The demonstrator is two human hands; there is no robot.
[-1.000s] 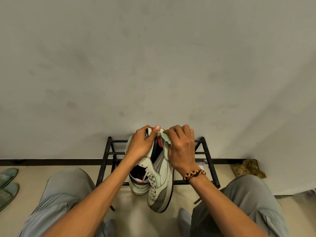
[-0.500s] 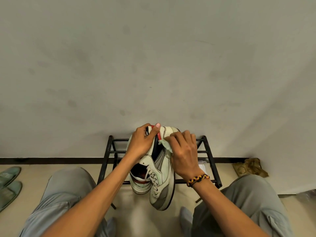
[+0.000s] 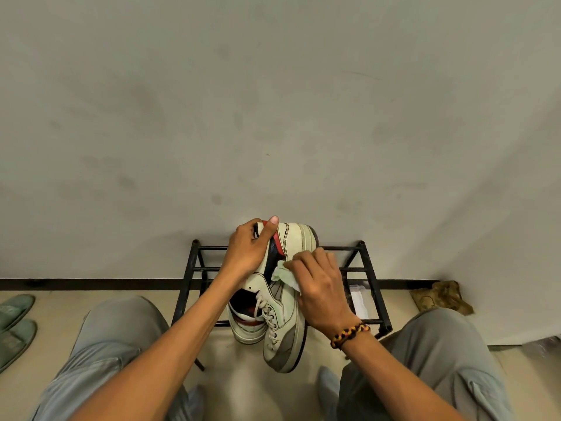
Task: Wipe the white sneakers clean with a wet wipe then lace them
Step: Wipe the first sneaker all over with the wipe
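While the left hand clamps the heel collar of the upper sneaker, thumb hooked over the red tab, the shoe hangs toe-down with its side panel turned toward the wiper — likely to brace it against rubbing. The right hand has its fingers closed on the wet wipe, pressing it to the side panel near the heel. The second sneaker sits just behind and below, at the black rack; what holds it can't be told. Laces are threaded on the upper shoe — wiping step in progress, probably.
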